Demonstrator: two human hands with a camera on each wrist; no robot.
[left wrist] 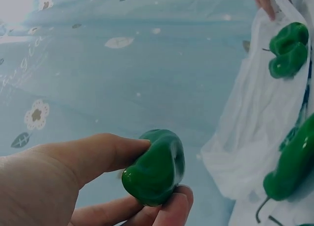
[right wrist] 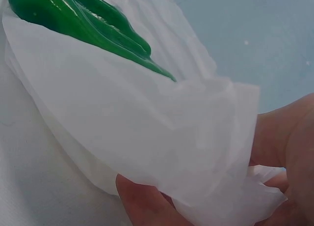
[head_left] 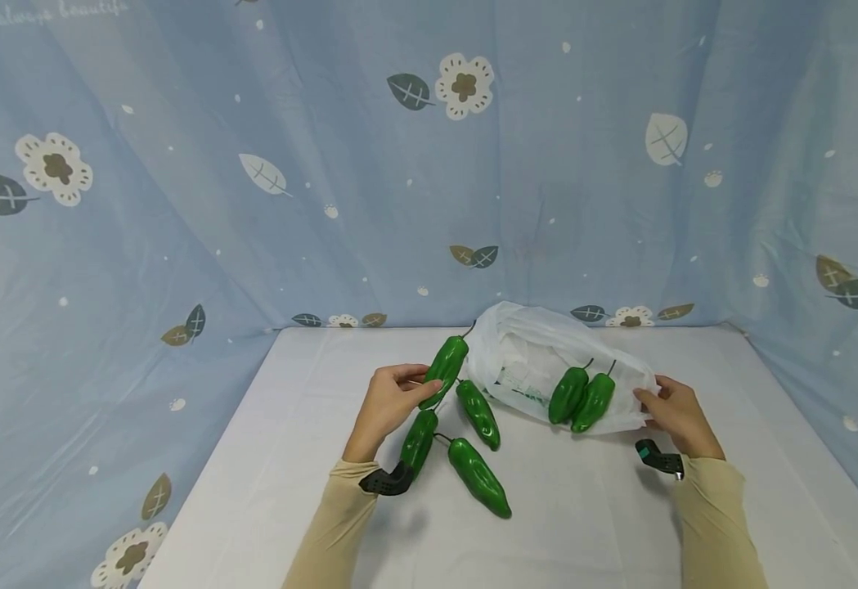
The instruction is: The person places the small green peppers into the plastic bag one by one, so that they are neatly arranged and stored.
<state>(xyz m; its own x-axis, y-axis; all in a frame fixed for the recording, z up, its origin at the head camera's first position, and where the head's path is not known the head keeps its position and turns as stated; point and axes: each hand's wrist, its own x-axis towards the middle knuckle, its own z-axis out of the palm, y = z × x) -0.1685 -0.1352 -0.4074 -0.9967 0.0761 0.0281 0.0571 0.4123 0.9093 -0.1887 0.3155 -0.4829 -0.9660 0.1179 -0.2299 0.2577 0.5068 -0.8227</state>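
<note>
My left hand [head_left: 397,402] pinches a green pepper [head_left: 446,366] between thumb and fingers, its thin stem pointing up and away. In the left wrist view the same pepper [left wrist: 158,168] shows end-on in the grip. At the right, my right hand [head_left: 682,411] grips the edge of a white plastic bag [head_left: 520,360], which lies on its side. Two green peppers [head_left: 581,398] lie side by side on the bag near that hand. The right wrist view has the bag's thin film [right wrist: 147,123] bunched between thumb and fingers.
Three more green peppers lie on the white table [head_left: 568,507]: one pepper [head_left: 478,414] near the bag, another [head_left: 418,446] beside the left wrist, and a third [head_left: 478,477] closer to me. A blue patterned curtain [head_left: 370,204] hangs behind the table.
</note>
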